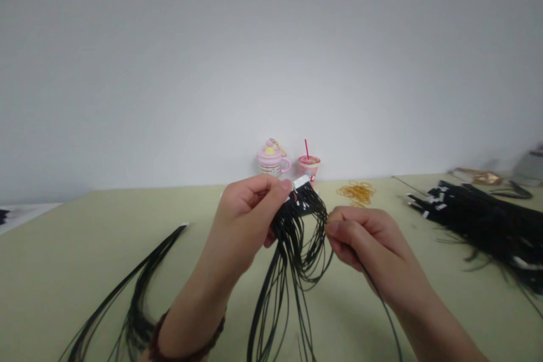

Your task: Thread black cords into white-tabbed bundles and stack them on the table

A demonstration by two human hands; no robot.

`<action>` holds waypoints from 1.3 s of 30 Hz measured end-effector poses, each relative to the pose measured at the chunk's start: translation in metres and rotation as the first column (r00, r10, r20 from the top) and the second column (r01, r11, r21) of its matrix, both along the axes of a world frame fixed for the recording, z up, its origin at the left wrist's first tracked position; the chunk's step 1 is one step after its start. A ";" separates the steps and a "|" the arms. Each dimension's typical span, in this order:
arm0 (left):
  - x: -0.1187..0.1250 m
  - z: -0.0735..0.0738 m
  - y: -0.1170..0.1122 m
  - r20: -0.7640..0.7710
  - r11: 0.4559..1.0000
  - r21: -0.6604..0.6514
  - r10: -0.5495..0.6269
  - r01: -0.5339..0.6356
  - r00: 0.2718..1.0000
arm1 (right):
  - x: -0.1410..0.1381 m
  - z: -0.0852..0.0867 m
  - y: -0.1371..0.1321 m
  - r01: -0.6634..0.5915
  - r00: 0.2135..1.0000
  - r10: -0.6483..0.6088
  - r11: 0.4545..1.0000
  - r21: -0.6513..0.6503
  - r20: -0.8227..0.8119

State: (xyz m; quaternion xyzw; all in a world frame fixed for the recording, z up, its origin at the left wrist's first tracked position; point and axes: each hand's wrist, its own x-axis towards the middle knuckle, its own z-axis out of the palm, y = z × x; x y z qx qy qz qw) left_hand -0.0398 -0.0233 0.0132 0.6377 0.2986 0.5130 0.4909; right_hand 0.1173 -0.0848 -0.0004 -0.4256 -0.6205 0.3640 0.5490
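My left hand (250,220) is closed around a bundle of thin black cords (292,249) with white tips, held above the pale green table (63,260). The cords hang down in loops between my wrists. My right hand (365,237) pinches one or a few of these black cords at the bundle's right side, with a strand trailing down under my right forearm. The white tips stick out above my left thumb.
A loose sheaf of black cords (139,288) lies at the left. A big pile of black cords (483,220) lies at the right. Yellow rubber bands (357,192), a pink toy mug (272,161) and a small toy cup with a straw (309,165) stand by the wall.
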 end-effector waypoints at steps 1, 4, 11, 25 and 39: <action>0.000 0.000 0.000 0.003 1.000 -0.002 0.004 -0.004 1.000 | 0.000 0.000 0.000 0.005 1.000 -0.005 1.000 -0.003 -0.004; -0.001 -0.001 0.001 0.005 1.000 -0.009 0.018 -0.018 1.000 | 0.001 -0.001 0.000 0.020 1.000 -0.020 1.000 -0.008 -0.008; -0.001 -0.001 0.000 -0.003 1.000 0.008 0.026 -0.026 1.000 | 0.001 0.000 -0.001 -0.002 1.000 0.002 1.000 -0.001 0.000; 0.001 0.001 -0.002 -0.041 0.999 0.029 0.040 -0.039 0.998 | 0.000 0.000 0.000 -0.012 1.000 0.012 0.999 -0.032 0.011; 0.001 -0.001 -0.002 -0.090 0.998 -0.020 -0.064 0.062 0.994 | -0.011 -0.002 0.003 0.210 0.859 -0.376 0.878 0.430 0.347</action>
